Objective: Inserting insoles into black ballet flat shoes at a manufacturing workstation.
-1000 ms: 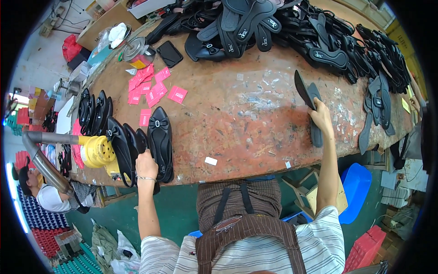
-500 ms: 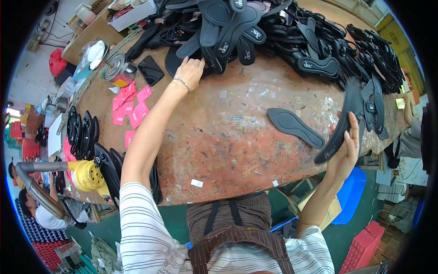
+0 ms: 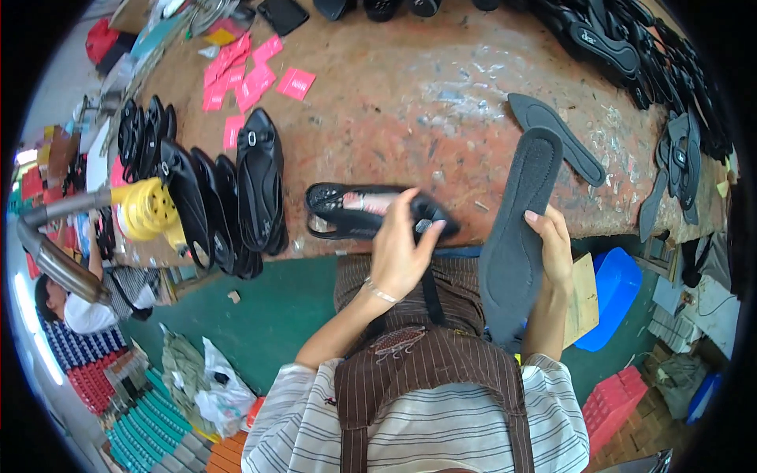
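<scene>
My left hand (image 3: 400, 251) is closed around the toe end of a black sling-back shoe (image 3: 344, 224), which lies on its way across the table's near edge with a pale, reddish-marked inside showing. In my right hand (image 3: 554, 246) is a dark grey insole (image 3: 516, 217), gripped by its edge and held up nearly upright, its plain underside or top face toward me. Another grey insole (image 3: 564, 140) lies on the table just beyond it. Left of the held shoe stand several black shoes (image 3: 260, 185) side by side, toes pointing away.
Pink cards (image 3: 256, 85) are scattered at the far left of the worn table (image 3: 378, 118), near a dark phone (image 3: 282, 14). Heaped black shoes and insoles (image 3: 607, 51) fill the far right. A yellow lamp-like fixture (image 3: 148, 213) juts in at left. A blue tub (image 3: 611, 296) sits below the right edge.
My left hand has come back from the far pile and now grips a black shoe near me. My right hand has brought the insole closer and turned it. My view has shifted toward the near edge.
</scene>
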{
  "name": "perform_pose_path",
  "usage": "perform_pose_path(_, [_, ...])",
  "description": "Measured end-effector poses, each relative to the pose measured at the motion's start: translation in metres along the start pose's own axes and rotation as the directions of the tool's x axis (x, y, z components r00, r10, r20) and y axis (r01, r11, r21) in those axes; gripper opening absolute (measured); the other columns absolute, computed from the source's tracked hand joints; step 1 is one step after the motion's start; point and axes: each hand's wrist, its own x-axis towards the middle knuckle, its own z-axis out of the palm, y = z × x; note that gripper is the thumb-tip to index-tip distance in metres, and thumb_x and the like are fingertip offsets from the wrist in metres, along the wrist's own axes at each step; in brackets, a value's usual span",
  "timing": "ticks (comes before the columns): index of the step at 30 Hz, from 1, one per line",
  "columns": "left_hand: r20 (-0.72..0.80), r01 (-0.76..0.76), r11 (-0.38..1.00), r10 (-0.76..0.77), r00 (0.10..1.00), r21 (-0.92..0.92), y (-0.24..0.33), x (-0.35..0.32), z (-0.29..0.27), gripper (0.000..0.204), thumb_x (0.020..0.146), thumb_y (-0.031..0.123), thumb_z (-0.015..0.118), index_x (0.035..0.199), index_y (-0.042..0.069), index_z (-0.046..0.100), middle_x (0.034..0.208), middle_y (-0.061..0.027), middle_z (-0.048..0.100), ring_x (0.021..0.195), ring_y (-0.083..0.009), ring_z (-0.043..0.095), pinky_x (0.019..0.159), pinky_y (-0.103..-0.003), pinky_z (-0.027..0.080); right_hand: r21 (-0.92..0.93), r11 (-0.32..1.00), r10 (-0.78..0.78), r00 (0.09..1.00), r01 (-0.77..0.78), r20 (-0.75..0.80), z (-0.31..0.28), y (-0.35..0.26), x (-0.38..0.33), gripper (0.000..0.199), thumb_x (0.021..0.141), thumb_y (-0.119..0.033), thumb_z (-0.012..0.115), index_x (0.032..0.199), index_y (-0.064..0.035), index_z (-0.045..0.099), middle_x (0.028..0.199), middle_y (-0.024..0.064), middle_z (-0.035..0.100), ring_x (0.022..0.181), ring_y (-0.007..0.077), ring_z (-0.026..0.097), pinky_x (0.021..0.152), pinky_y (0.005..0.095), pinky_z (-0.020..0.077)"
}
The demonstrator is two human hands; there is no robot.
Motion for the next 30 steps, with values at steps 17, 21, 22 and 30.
perform_pose_path(17, [-0.239, 0.158, 0.918, -0.256, 0.937, -0.365, -0.157, -0.003, -0.076, 0.036, 0.092, 0.005, 0.065, 0.127, -0.001, 0.061, 0.08, -0.0058, 0.06, 0.059, -0.0044, 0.055, 0.052, -0.022, 0.045, -0.674, 0.285, -0.376, 0.726, 0.681, 0.575, 0.146, 0.109, 0.065, 0.03, 0.074, -0.009, 0.073, 0.104, -0.0057, 0.073, 0.115, 0.0152, 0.063, 0.106, 0.0313, 0.059, 0.093, 0.043, 0.0451])
perform_pose_path(21, [-0.243, 0.191, 0.939, -0.264, 0.933, -0.286, -0.154, -0.004, -0.077, 0.041, 0.085, -0.001, 0.072, 0.124, -0.003, 0.061, 0.081, -0.002, 0.053, 0.055, -0.0031, 0.052, 0.049, -0.02, 0.04, -0.645, 0.358, -0.35, 0.738, 0.675, 0.577, 0.158, 0.118, 0.074, 0.028, 0.076, -0.008, 0.073, 0.104, -0.0042, 0.073, 0.111, 0.0168, 0.064, 0.104, 0.0328, 0.06, 0.093, 0.0433, 0.0469])
perform_pose_path(22, [-0.268, 0.144, 0.956, -0.213, 0.94, -0.254, -0.152, -0.003, -0.077, 0.039, 0.083, 0.0, 0.075, 0.12, -0.002, 0.064, 0.085, -0.0017, 0.053, 0.054, -0.0037, 0.052, 0.048, -0.021, 0.039, -0.641, 0.369, -0.354, 0.739, 0.673, 0.573, 0.16, 0.118, 0.075, 0.028, 0.075, -0.007, 0.072, 0.103, -0.0038, 0.073, 0.108, 0.0169, 0.065, 0.103, 0.0336, 0.06, 0.093, 0.043, 0.047])
perform_pose_path(30, [-0.385, 0.176, 0.959, -0.252, 0.888, -0.222, -0.149, 0.013, -0.07, 0.026, 0.081, 0.003, 0.077, 0.105, -0.002, 0.067, 0.079, -0.003, 0.059, 0.053, -0.0045, 0.051, 0.048, -0.022, 0.038, -0.676, 0.227, -0.249, 0.713, 0.701, 0.655, 0.168, 0.123, 0.079, 0.039, 0.072, -0.002, 0.07, 0.11, 0.0001, 0.069, 0.115, 0.015, 0.061, 0.112, 0.035, 0.057, 0.097, 0.0421, 0.046])
